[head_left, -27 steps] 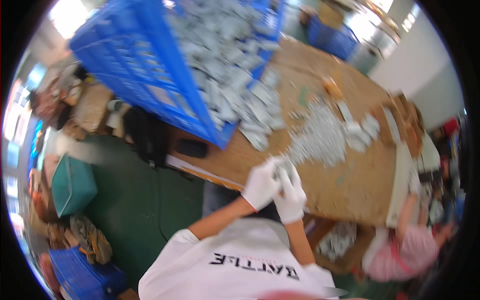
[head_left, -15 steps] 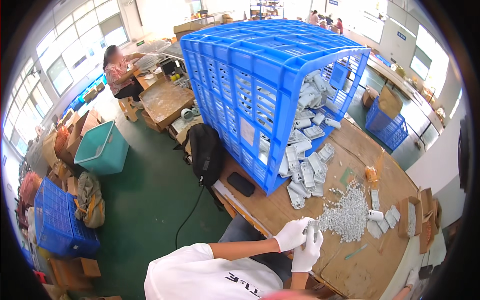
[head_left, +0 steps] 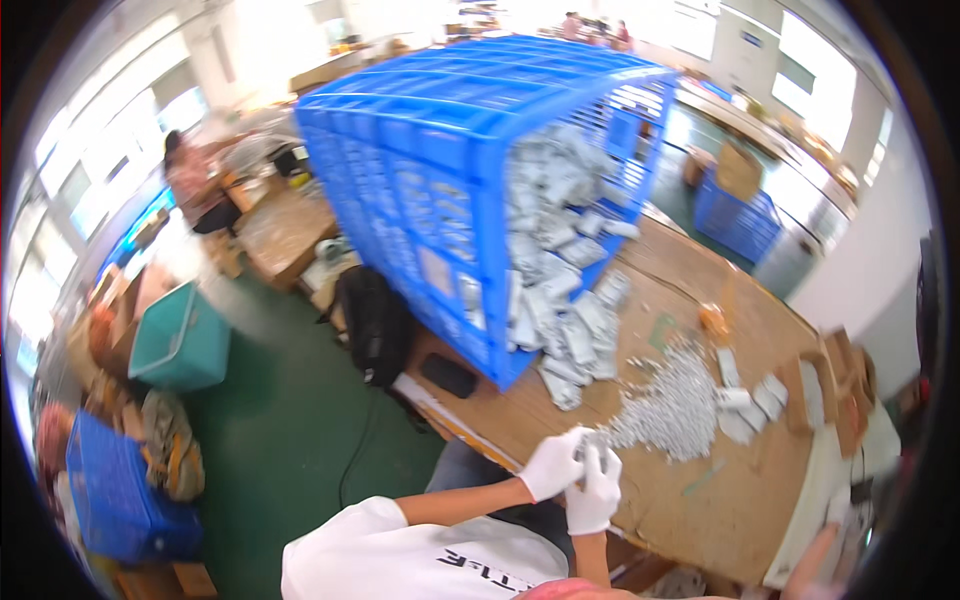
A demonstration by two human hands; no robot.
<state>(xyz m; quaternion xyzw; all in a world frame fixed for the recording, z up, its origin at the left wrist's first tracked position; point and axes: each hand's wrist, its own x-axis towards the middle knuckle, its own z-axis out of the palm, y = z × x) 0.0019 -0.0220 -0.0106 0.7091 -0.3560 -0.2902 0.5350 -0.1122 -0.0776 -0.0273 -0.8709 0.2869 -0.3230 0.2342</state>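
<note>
Both my hands wear white gloves and meet over the near edge of the cardboard-covered table. My left hand is closed with its fingertips on a small grey plastic part. My right hand comes up from below and grips the same part from the other side. The fingers cover much of the part, and the picture is smeared. Right beside my hands lies a spread pile of small pale pieces. Beyond it, grey plastic housings spill out of a large blue crate tipped on its side.
A phone and a black bag sit by the crate's left side. Several loose housings and cardboard boxes are at the right. Another person's gloved hand shows at lower right. A teal bin stands on the floor.
The whole view has shifted, so the table, crate and hands appear farther left and the picture is blurrier. My hands stay together on the grey part.
</note>
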